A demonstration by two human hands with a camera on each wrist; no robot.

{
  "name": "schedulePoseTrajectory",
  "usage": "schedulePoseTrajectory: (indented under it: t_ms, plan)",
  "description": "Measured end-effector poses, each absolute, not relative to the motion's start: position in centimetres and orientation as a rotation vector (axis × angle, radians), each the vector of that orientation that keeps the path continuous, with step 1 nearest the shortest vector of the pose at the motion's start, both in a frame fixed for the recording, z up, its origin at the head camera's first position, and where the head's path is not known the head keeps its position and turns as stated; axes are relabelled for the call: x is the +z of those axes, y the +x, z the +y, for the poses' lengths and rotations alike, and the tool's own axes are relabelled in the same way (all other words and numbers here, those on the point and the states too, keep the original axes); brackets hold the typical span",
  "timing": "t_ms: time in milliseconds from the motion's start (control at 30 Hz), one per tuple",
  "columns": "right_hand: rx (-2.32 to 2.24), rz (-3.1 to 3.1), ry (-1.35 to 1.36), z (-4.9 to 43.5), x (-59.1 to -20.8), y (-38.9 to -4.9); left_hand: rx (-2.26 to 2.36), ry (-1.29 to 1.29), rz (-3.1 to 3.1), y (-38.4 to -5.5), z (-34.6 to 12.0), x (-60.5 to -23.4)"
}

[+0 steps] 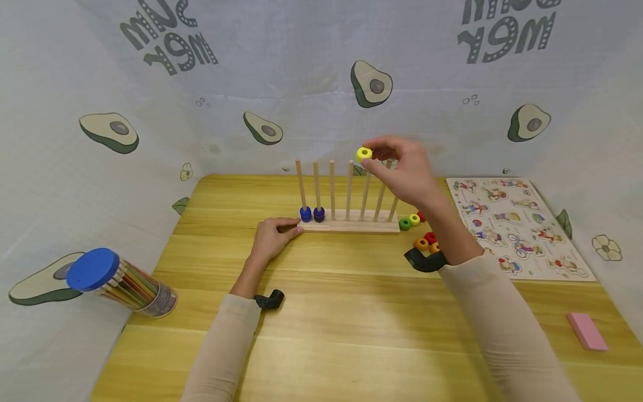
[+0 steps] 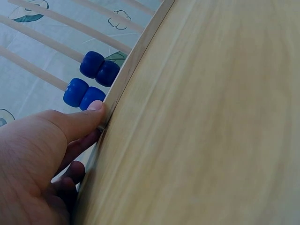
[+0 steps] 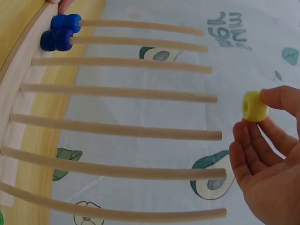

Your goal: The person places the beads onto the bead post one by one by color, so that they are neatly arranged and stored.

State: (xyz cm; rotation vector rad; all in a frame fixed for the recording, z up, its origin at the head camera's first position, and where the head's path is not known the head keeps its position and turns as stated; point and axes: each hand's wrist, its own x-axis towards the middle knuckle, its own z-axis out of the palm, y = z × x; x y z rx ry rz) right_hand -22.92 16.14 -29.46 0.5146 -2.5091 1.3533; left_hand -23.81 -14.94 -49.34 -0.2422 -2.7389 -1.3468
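Note:
A wooden peg stand (image 1: 351, 226) with several upright rods stands on the table. Two blue beads (image 2: 83, 93) sit on its leftmost rod, and two darker blue-purple beads (image 2: 99, 69) on the one beside it. My left hand (image 1: 271, 239) pinches the left end of the stand's base, thumb close to the blue beads. Above the rods, my right hand (image 1: 408, 170) holds a yellow bead (image 3: 255, 106) between thumb and fingertips. In the right wrist view, this bead is just beyond the rod tips, its hole turned toward them.
Loose green (image 1: 404, 224), yellow (image 1: 414, 219), red and orange beads (image 1: 421, 244) lie right of the stand. Further right is a picture puzzle board (image 1: 507, 218), with a pink block (image 1: 586, 331) nearer. A blue-lidded tub of sticks (image 1: 133, 285) stands at the left. A printed cloth hangs behind.

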Motion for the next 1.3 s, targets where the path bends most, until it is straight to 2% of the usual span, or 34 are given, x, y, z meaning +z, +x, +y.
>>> schedulePoseTrajectory:
  t_ms: [633,1300]
  plan:
    - [1.173,-2.654,0.597,11.5,-30.2,-24.8,-1.348,-0.248,-2.743,-23.9,-15.1,-49.3]
    - [1.128,-2.709,0.582,11.5,-29.9,-24.7,-1.334,-0.248,-2.747,-23.9,-15.0,-49.3]
